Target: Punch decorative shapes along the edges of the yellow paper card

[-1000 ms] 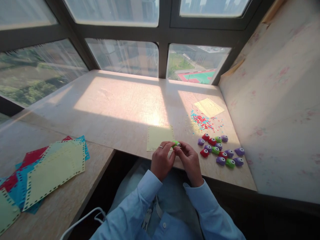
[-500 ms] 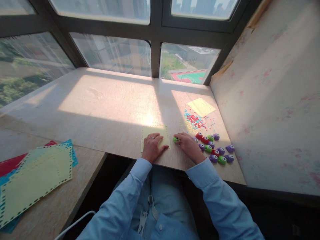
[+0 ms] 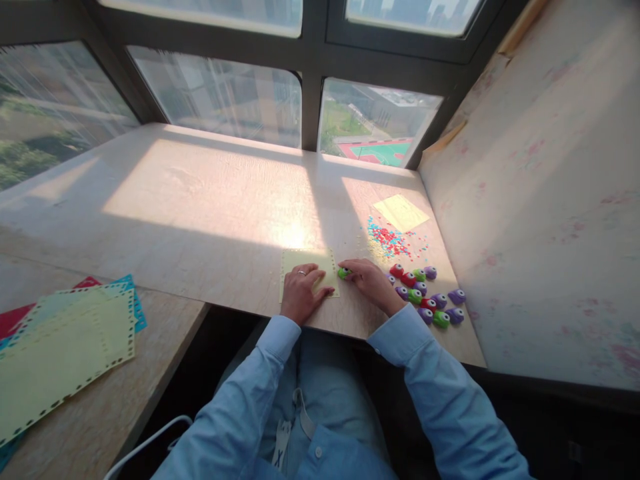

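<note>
A yellow sheet [image 3: 295, 259] with small holes along its edges lies near the front edge of the wooden surface. My left hand [image 3: 305, 291] rests on it with fingers spread, a ring on one finger. Just right of the sheet, my right hand [image 3: 371, 281] grips a green craft punch [image 3: 344, 273] between thumb and fingers, close to the sheet's right edge. Beside my right hand sit several punches in red, purple and green, among them a purple punch [image 3: 457, 297].
Red, blue and yellow paper bits [image 3: 387, 239] are scattered behind the punches, near a second yellow sheet [image 3: 401, 213]. At the left, punched coloured sheets [image 3: 75, 340] overlap on another surface. A papered wall [image 3: 545, 220] borders the right side; windows stand behind.
My right hand has moved left with the green punch, closer to the yellow sheet's right edge. My left hand stays on the sheet. The view has shifted slightly.
</note>
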### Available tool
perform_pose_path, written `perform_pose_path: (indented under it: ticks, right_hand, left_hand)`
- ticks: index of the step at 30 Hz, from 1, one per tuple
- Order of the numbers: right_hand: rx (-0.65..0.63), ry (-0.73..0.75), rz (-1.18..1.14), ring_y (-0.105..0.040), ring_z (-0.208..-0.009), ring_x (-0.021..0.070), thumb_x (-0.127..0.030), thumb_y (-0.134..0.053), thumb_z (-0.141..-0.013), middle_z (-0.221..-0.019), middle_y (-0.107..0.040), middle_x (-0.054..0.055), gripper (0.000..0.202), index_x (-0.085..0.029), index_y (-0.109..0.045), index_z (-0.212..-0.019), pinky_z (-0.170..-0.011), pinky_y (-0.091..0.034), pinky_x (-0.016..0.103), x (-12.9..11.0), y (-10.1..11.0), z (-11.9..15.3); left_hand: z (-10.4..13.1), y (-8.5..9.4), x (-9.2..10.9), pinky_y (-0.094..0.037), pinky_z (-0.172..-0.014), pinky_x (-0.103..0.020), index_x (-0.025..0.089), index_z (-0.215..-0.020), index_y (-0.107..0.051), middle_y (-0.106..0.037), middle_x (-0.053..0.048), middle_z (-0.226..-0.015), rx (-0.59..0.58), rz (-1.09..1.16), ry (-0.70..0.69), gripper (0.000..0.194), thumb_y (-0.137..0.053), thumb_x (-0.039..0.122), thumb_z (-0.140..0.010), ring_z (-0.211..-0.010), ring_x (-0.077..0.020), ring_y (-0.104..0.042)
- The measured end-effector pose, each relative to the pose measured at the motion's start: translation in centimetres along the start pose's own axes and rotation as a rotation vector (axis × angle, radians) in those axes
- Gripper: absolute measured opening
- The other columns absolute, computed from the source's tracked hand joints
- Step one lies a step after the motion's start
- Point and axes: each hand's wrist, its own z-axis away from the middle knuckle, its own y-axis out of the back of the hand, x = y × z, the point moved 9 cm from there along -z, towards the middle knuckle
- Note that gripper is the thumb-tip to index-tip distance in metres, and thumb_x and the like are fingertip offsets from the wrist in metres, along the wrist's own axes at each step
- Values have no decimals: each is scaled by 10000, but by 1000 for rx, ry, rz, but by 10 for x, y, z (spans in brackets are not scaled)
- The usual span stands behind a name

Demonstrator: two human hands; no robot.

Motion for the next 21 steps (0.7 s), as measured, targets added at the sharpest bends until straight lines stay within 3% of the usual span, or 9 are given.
perform_pose_path:
  ticks: [16,21]
  right_hand:
    - [14,37,4,-648,-1085,230,-70,-524,-831,-1144,-720,65,390,-232,-724,-1124,-980,-497,408,-1,-3,-5]
    - [33,9,-30,-669,-1035,235,-107,-605,-817,-1101,-732,62,346,-239,-726,-1113,-944,-520,407,0,-3,-2]
  left_hand:
    - [0,0,0,-456,-943,-446,211,-1006,-719,-682,-106,-1147,4,2,-14,296,-775,387,-775,-1085,-283,-599]
    - [1,-1,0,-456,-951,-459,213,-1011,-724,-678,-111,-1159,-1,-3,-11,316,-781,400,-763,-1095,-291,-594]
